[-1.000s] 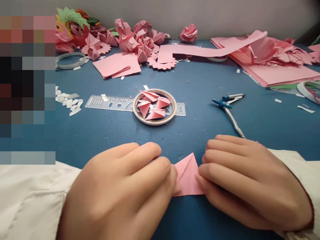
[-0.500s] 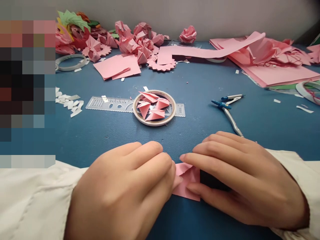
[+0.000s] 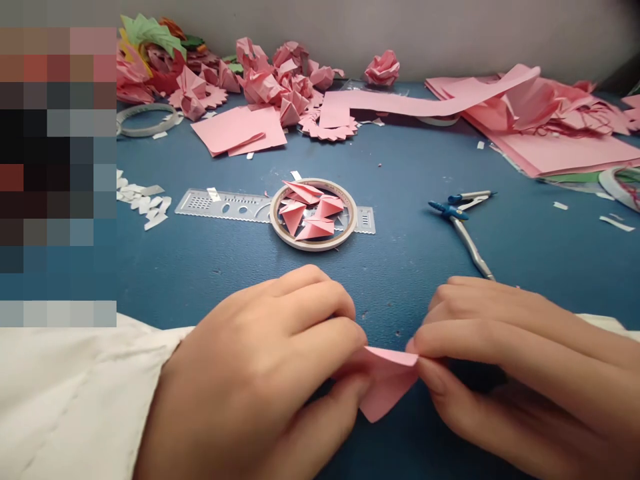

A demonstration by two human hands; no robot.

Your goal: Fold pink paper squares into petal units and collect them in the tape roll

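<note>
Beyond hands (image 3: 255, 367) (image 3: 545, 367) pinching pink paper (image 3: 389, 383): compass (image 3: 453, 211), tape ring (image 3: 314, 247) atop ruler (image 3: 213, 208).

Pink paper (image 3: 389, 386): small, thin, matte piece. Folded, with a narrow flap along the far edge. Left part hidden under left hand (image 3: 260, 373), right corner pinched in right hand (image 3: 520, 373). Tilted, one corner pointing down toward the wearer. Over the blue table (image 3: 400, 260); contact with it unclear.

Matt pink folded paper (image 3: 389, 383).
</note>
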